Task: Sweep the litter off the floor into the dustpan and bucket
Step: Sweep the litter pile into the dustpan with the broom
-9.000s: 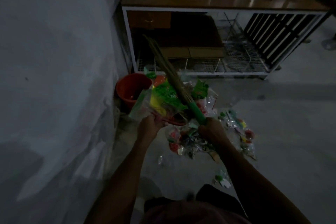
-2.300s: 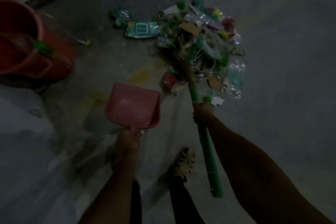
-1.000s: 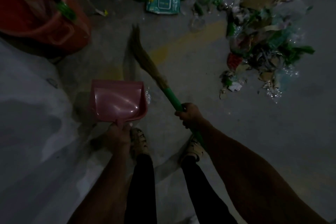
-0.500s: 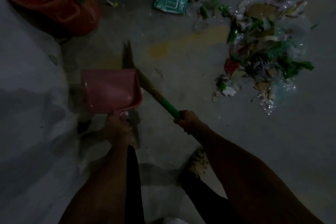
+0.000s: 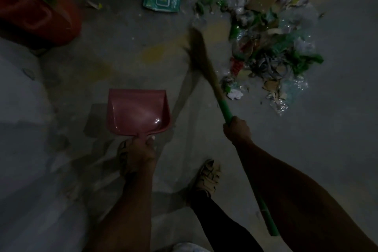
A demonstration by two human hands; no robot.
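A dim grey concrete floor [image 5: 327, 149], stained yellow in patches, is seen from above, with a pale wall along the left edge. The heap of mixed litter [image 5: 272, 47] (clear plastic, green wrappers, torn cardboard) is spread at the upper right, with a teal wipes packet [image 5: 162, 2] and a few scraps lying apart from it toward the top centre. The straw-bristled broom with a green handle [image 5: 205, 63] is now angled so that its bristles are blurred just beside the heap's left edge, whereas half a second ago they were pulled in next to the dustpan; the broom has thus been swung back out for a fresh stroke. Its handle is gripped by the right hand [image 5: 237, 130], fingers curled round the green shaft. The pink plastic dustpan [image 5: 139, 112] is held low near the floor, mouth facing away from the person, and looks empty; its short handle is clasped in the curled fingers of the left hand [image 5: 138, 154]. The pan is well apart from the heap, so the litter must probably be dragged across or the pan brought closer. The orange-red plastic bucket [image 5: 38, 12] stands at the upper left. A sandalled foot [image 5: 207, 176] is planted between the arms.
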